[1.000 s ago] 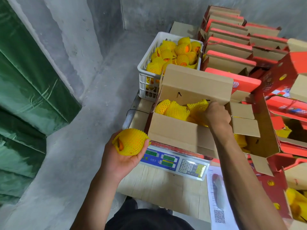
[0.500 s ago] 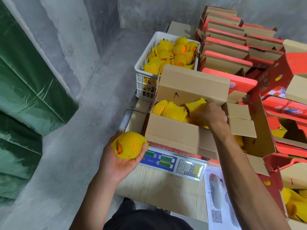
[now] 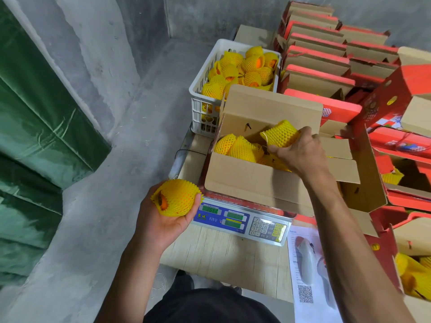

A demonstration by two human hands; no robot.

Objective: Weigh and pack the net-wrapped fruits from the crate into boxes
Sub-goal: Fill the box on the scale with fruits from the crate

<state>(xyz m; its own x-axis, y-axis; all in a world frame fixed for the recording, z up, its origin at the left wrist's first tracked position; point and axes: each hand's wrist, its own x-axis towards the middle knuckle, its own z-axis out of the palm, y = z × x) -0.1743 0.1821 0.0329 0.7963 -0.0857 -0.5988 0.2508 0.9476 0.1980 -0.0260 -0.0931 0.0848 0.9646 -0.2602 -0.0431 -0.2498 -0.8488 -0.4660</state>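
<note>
An open cardboard box [image 3: 251, 180] sits on a blue-faced digital scale [image 3: 242, 220] and holds several fruits in yellow foam net. My right hand [image 3: 298, 152] grips one net-wrapped fruit [image 3: 281, 134] just above the box's far side. My left hand [image 3: 163, 220] holds another net-wrapped fruit [image 3: 176, 198], its orange skin showing at one end, to the left of the scale. Behind the box, a white plastic crate [image 3: 198, 106] is full of more wrapped fruits [image 3: 242, 68].
The scale stands on a pale wooden table [image 3: 221, 255] with a printed sheet with a QR code [image 3: 305, 276] at its right. Red-and-brown boxes [image 3: 326, 57] are stacked at the back and right, some holding yellow fruits. Concrete floor and a green tarp [image 3: 35, 136] lie left.
My right hand has lifted a wrapped fruit up out of the box, where before it was down among the fruits. My left hand still holds its fruit in much the same place.
</note>
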